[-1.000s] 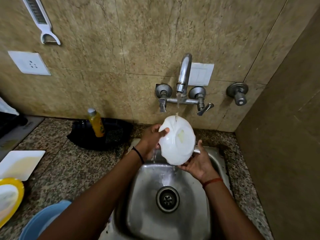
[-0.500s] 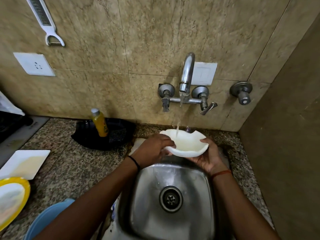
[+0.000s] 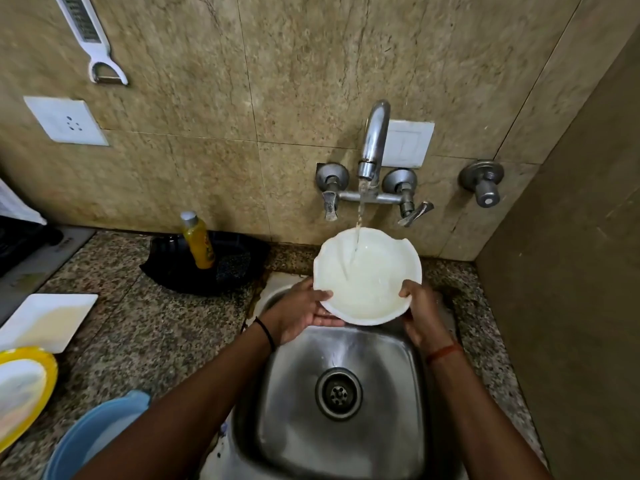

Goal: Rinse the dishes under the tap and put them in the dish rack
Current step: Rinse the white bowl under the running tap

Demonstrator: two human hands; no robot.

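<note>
A white bowl (image 3: 367, 275) with a chipped, wavy rim is tilted toward me above the back of the steel sink (image 3: 391, 420). Water runs from the tap (image 3: 374, 140) into its inside. My left hand (image 3: 304, 313) grips the bowl's left rim, thumb on top and fingers underneath. My right hand (image 3: 415, 313) grips the right rim the same way. No dish rack is in view.
A white square plate (image 3: 45, 320) and a yellow-rimmed plate (image 3: 20, 389) lie on the granite counter at left, with a blue tub (image 3: 93, 438) at the bottom edge. A yellow soap bottle (image 3: 197, 240) stands in a black tray (image 3: 235, 268) with a scrubber. A wall closes the right side.
The bowl went from upright on edge to level, and now tilts with its inside facing me under the stream. Both hands shifted to the near rim.
</note>
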